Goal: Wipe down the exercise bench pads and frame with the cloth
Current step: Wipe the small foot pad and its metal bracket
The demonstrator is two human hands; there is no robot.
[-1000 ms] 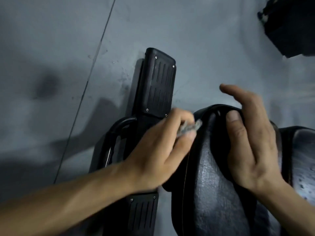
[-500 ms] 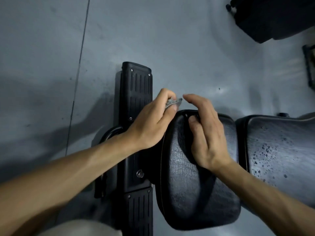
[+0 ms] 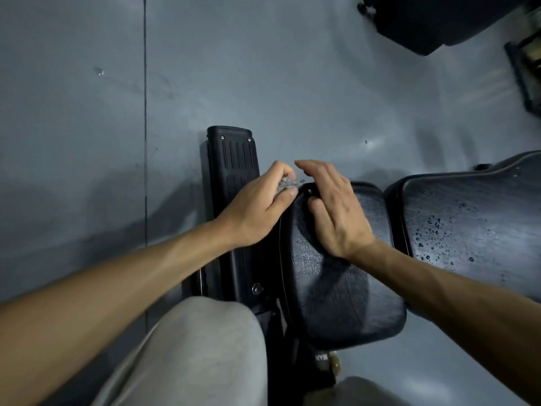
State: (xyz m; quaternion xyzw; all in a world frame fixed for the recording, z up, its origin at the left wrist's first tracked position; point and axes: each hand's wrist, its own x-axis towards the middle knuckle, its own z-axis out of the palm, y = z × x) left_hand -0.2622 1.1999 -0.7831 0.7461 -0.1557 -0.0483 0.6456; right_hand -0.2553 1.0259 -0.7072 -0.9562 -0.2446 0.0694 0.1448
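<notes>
Seen from the head camera, looking straight down: left hand (image 3: 257, 206) pinching a small wad of grey cloth (image 3: 286, 184) between thumb and curled fingers, right at the far rim of the black seat pad (image 3: 336, 276) of the bench. Right hand (image 3: 336, 206) resting palm-down on the same pad, thumb pressed to the textured vinyl, fingers relaxed and slightly arched over the far edge, gripping nothing. Cloth just beside the right fingertips; impossible to tell whether touching them. To the right, across a narrow gap, a 2nd, larger back pad (image 3: 468, 218), speckled with water droplets. To the left of the seat pad, a black ribbed foot plate (image 3: 235, 159) of the frame, lying flat on the grey floor (image 3: 292, 68), with a round metal knob (image 3: 257, 288) lower down the frame. At bottom, a knee in grey trousers (image 3: 199, 347). At top right, dark equipment (image 3: 433, 22), partly out of view.
</notes>
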